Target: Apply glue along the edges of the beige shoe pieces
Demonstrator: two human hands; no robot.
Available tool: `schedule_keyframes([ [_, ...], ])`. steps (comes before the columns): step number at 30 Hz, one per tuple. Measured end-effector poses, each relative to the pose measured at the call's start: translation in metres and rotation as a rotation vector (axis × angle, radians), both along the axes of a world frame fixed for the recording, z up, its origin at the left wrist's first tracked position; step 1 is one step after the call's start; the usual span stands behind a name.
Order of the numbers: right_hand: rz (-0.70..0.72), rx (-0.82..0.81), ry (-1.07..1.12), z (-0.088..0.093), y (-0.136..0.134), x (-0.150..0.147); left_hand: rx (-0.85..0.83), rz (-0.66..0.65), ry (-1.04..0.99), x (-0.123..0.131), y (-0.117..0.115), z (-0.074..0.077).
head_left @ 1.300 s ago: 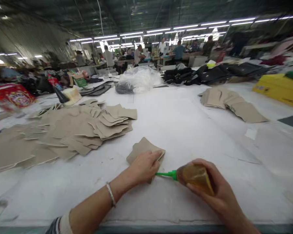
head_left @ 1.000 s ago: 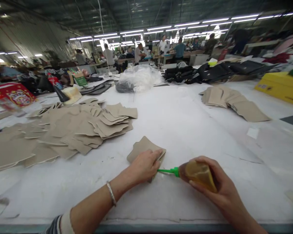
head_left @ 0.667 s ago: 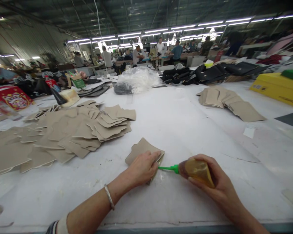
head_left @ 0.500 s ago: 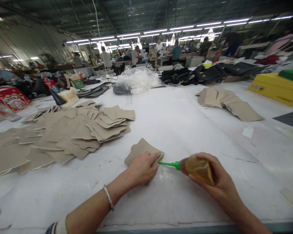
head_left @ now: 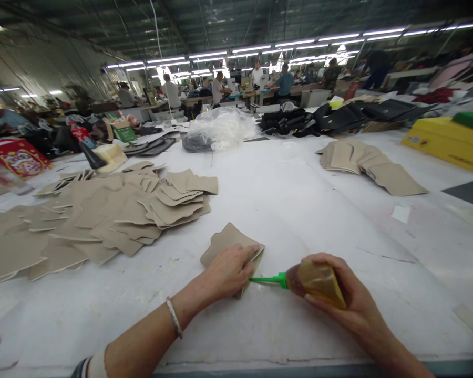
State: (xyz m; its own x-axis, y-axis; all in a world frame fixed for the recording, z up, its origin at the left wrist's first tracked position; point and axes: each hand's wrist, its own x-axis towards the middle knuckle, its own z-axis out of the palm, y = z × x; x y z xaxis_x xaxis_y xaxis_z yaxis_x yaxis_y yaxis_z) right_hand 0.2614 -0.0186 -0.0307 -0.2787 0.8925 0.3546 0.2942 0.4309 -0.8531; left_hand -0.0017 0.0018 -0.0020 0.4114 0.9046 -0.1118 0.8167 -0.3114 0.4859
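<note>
A small beige cut piece (head_left: pixel 226 240) lies on the white table (head_left: pixel 299 210) in front of me. My left hand (head_left: pixel 230 272) rests on its near edge, fingers curled and pressing it down. My right hand (head_left: pixel 341 302) is wrapped round an amber squeeze bottle (head_left: pixel 317 277) with a green nozzle (head_left: pixel 266 280). The nozzle tip points left and meets the piece's edge right beside my left fingers.
A wide heap of beige cut pieces (head_left: pixel 102 215) spreads over the left. A smaller stack (head_left: pixel 368 165) lies at the right rear. A clear plastic bag (head_left: pixel 223 128), black material (head_left: pixel 331 118) and a yellow box (head_left: pixel 445 142) stand farther back. Other people work at distant tables.
The bottle dipped slightly, and its nozzle tip slid a little toward me along the piece's edge. My left hand stayed on the piece.
</note>
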Motion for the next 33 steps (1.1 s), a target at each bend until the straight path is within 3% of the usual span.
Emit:
schedule_keyframes([
  [6, -0.2, 0.059, -0.005, -0.003, 0.018, 0.005, -0.008, -0.003, -0.008, 0.0, 0.0, -0.001],
  [11, -0.182, 0.097, -0.014, 0.0, 0.017, 0.001, -0.013, 0.0, -0.022, 0.0, 0.0, 0.002],
  [19, -0.123, -0.076, -0.003, -0.004, -0.008, -0.007, -0.012, 0.001, -0.042, -0.001, 0.001, -0.001],
  [23, -0.186, -0.088, -0.002, -0.005, -0.015, -0.012, -0.024, 0.009, -0.025, -0.001, 0.001, -0.001],
  [27, -0.123, -0.202, 0.064, -0.004, -0.026, -0.017, -0.02, 0.015, -0.02, 0.0, 0.0, 0.0],
  [33, -0.183, -0.25, 0.063, -0.007, -0.022, -0.012, -0.022, 0.024, 0.001, 0.001, 0.0, 0.003],
])
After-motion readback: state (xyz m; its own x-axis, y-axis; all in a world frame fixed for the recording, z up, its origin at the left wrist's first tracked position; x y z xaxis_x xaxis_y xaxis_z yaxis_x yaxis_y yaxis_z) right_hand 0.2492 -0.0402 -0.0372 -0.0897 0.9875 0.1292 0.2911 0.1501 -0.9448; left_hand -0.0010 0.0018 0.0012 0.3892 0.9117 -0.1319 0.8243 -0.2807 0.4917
